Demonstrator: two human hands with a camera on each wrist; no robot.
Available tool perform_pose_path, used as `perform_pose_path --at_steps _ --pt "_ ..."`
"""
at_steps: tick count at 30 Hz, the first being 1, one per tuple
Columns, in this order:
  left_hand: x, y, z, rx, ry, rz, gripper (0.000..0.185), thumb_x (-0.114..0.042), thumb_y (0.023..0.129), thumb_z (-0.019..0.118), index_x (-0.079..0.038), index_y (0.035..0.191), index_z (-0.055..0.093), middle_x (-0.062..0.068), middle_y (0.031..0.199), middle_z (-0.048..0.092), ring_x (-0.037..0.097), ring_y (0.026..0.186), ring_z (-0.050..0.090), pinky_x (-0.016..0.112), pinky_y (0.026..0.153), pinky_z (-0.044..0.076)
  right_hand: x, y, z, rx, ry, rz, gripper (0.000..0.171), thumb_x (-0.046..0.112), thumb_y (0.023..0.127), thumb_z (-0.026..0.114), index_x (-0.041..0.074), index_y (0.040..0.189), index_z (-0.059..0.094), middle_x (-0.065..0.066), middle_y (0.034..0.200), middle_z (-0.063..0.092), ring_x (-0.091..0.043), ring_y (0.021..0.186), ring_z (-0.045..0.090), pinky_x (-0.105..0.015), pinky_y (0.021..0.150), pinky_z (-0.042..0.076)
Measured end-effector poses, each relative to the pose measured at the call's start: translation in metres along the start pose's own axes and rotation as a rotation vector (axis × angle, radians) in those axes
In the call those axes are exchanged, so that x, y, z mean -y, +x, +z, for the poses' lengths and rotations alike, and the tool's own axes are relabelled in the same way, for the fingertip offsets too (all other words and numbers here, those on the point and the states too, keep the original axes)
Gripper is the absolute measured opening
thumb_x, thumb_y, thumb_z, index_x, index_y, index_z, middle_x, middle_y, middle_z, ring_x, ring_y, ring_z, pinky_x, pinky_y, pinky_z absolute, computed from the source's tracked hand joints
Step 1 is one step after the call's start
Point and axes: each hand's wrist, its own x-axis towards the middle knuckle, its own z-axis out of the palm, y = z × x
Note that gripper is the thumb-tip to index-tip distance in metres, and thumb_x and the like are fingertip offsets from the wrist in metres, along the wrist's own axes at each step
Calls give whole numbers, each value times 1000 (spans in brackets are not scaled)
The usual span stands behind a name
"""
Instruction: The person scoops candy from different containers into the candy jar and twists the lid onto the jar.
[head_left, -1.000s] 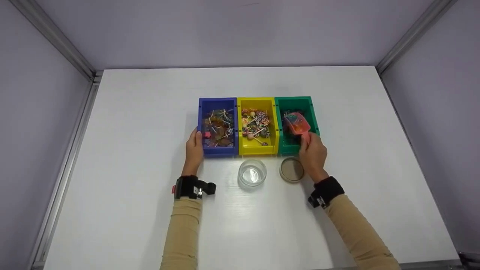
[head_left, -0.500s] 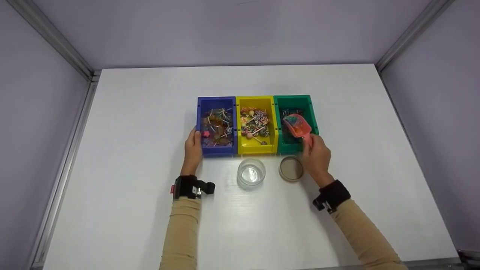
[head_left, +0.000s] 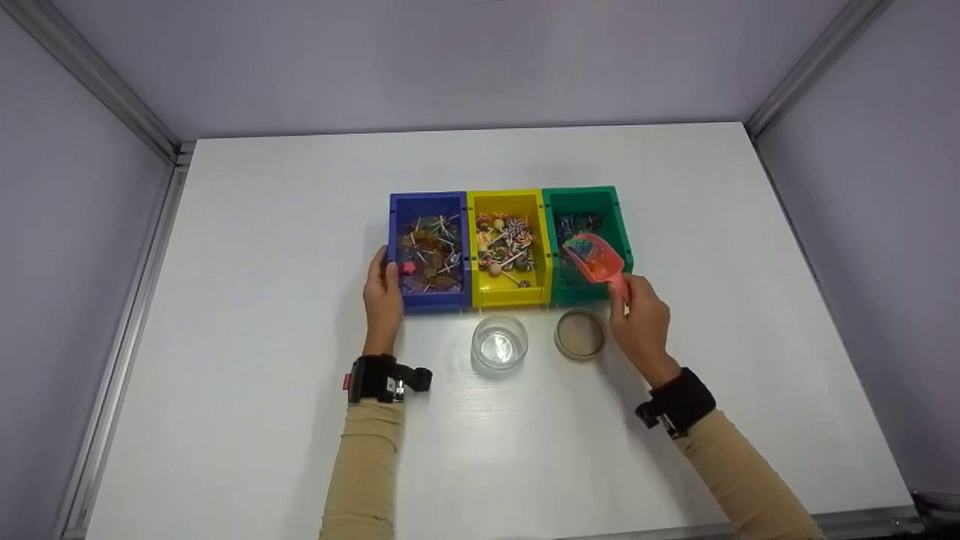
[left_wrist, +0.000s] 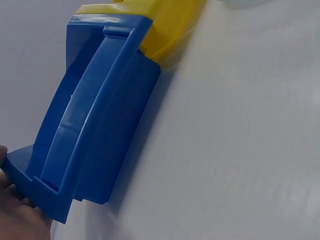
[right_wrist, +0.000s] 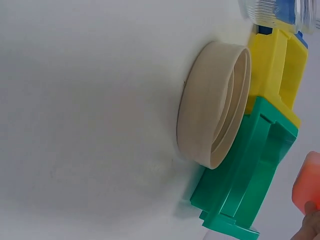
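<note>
My right hand grips the handle of a pink scoop, which is over the front of the green bin. Small bluish and orange pieces lie in the scoop's bowl. In the right wrist view only part of the scoop and some fingertips show at the edge. My left hand holds the left wall of the blue bin near its front. In the left wrist view, thumb and fingers are on either side of that bin's rim. Wrapped sweets on sticks fill the blue bin.
Joined between the two outer bins is a yellow bin of swirled lollipops. A clear glass jar stands in front of it. Right of the jar, a beige round lid lies hollow side up. Walls enclose the white table.
My right hand has drawn the scoop slightly toward me and to the right, with pieces in its bowl. My left hand stays on the blue bin.
</note>
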Motion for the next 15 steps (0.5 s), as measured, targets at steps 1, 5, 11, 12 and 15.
perform_pose_path --at_steps 1,5,11,12,15 --pt "-1 -2 1 -15 -2 16 45 -18 105 36 -4 148 33 17 154 39 28 145 35 41 122 30 1 0 -1 -2 1 -8 22 11 92 63 -9 102 62 -17 70 54 -17 61 44 -24 53 34" --pt "-5 -11 6 -45 34 108 46 -16 105 38 -5 149 32 14 158 32 26 149 27 40 125 24 2 -2 -4 -1 5 -36 21 10 91 64 -9 100 62 -16 68 52 -16 59 43 -22 52 32" --pt "-9 -33 18 -35 172 281 48 -13 102 45 0 147 35 17 162 17 32 153 12 46 126 18 6 -5 -7 42 13 -53 22 10 91 65 -8 102 62 -16 70 54 -16 61 44 -22 53 33" --pt "-9 -37 19 -30 192 310 48 -12 101 46 0 147 35 17 162 17 33 153 11 47 126 19 6 -6 -8 50 17 -56 22 10 91 65 -8 102 62 -16 71 54 -16 61 44 -22 53 33" --pt "-10 -49 23 15 242 382 47 -10 100 46 2 145 37 19 160 23 36 151 15 50 124 21 8 -7 -8 65 30 -76 22 9 90 66 -8 103 62 -16 72 55 -16 62 43 -24 53 34"
